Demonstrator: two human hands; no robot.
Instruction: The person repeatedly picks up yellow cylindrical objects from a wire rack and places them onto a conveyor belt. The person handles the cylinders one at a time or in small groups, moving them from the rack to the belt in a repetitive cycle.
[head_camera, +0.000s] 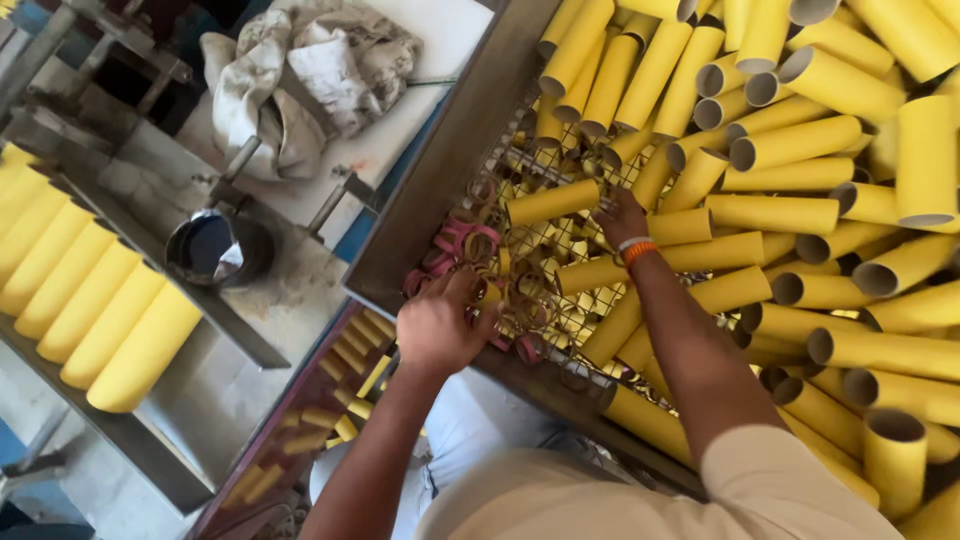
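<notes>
**Two hands at work in a bin of yellow cardboard tubes**

A large metal bin (440, 190) with a wire-mesh floor fills the right half of the view, heaped with long yellow cardboard tubes (800, 210) lying in every direction, most with open ends showing. On the left, a second row of yellow tubes (90, 300) lies side by side in a metal trough, well apart from the bin. Between the two, a dusty counter (270, 300) carries a crumpled, stained cloth (300, 80) on a white board, and below it a dark round pot (215, 248) with a shiny liquid surface. Short yellow tube pieces (340, 400) lie in a dark red tray beneath the bin's near edge.

In the bin's cleared corner, a cluster of thin cardboard rings (510, 290), some pink and some brown, lies on the mesh. The left hand (438, 325) is curled closed over the rings at the near edge of the bin, fingers pinching among them; which ring it holds cannot be told. The right hand (622, 215), with an orange and white band at the wrist, reaches deeper in, fingers bent down onto the mesh just beside a yellow tube (552, 203); whether it grips anything cannot be told.
</notes>
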